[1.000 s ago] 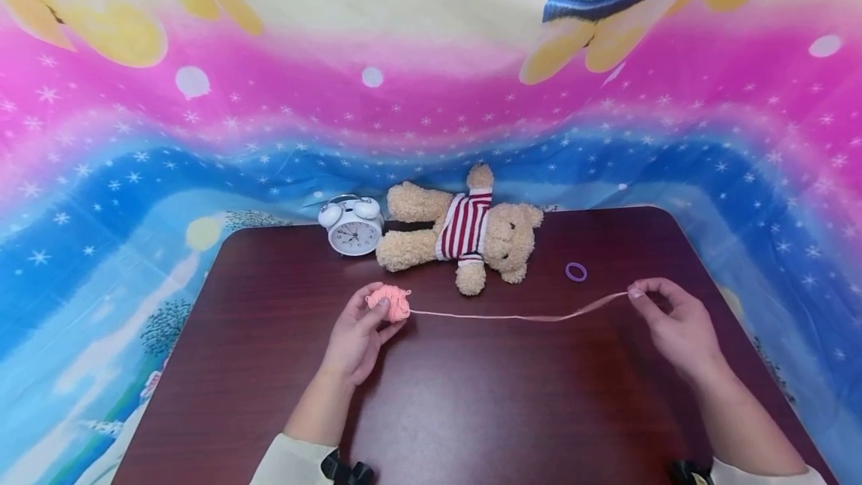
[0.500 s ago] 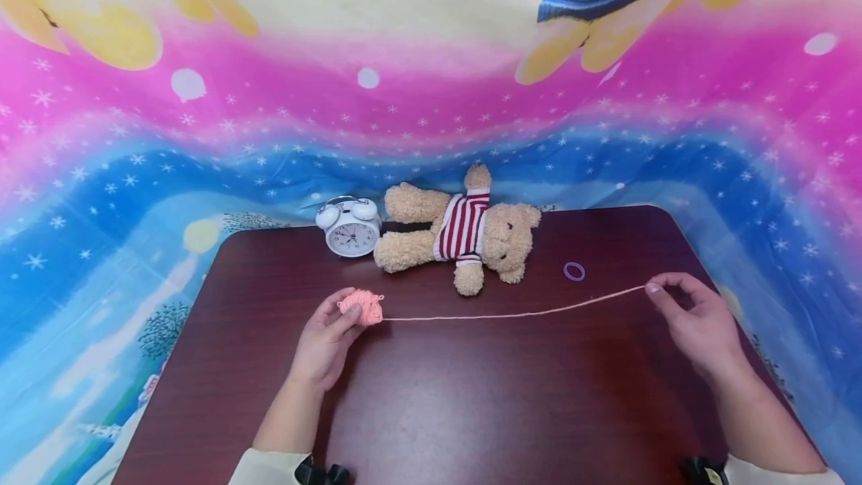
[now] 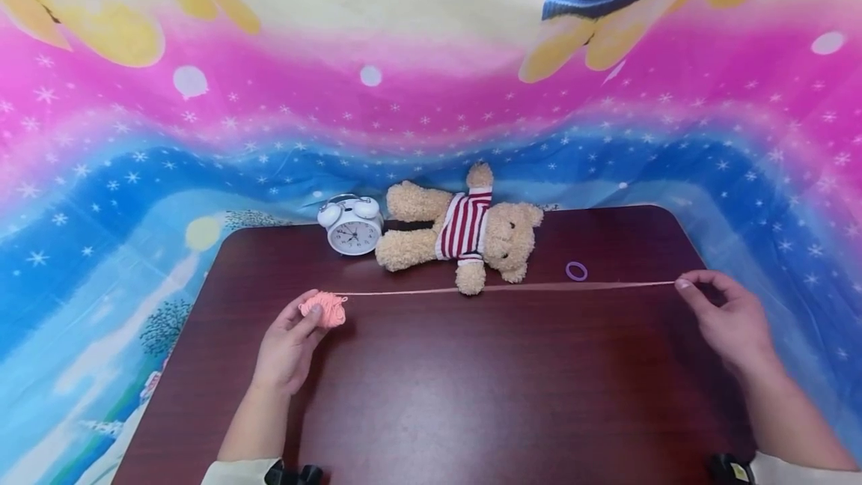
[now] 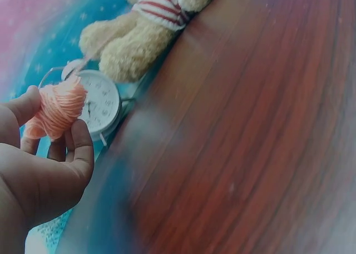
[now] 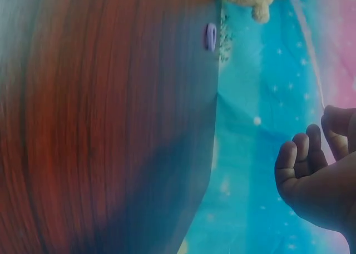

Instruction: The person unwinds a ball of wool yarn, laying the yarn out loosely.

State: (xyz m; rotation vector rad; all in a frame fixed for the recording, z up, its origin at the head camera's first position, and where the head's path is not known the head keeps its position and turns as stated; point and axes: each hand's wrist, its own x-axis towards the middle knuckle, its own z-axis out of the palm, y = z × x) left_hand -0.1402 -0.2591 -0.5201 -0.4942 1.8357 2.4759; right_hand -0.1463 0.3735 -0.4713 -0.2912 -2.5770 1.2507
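My left hand (image 3: pixel 286 350) holds a small ball of peach-pink yarn (image 3: pixel 326 310) between thumb and fingers, raised above the table. In the left wrist view the wound yarn (image 4: pixel 60 110) sits between thumb and fingertips. One strand (image 3: pixel 397 293) runs from the ball almost straight across to the right, passing in front of the teddy bear's lower paw. Its far end is pinched between thumb and index finger of my right hand (image 3: pixel 734 320), near the table's right side. The right wrist view shows that pinch, with the other fingers of the right hand (image 5: pixel 317 182) curled loosely.
A white twin-bell alarm clock (image 3: pixel 353 236) stands at the back of the dark wooden table (image 3: pixel 471 395). Beside it a teddy bear (image 3: pixel 465 227) in a striped shirt lies on its back. A purple ring (image 3: pixel 576 271) lies right of the bear. A printed cloth (image 3: pixel 431 126) hangs behind.
My left hand has moved left with the yarn ball, and my right hand has moved right with the strand's end. The strand between them has grown longer and straighter, and has risen.
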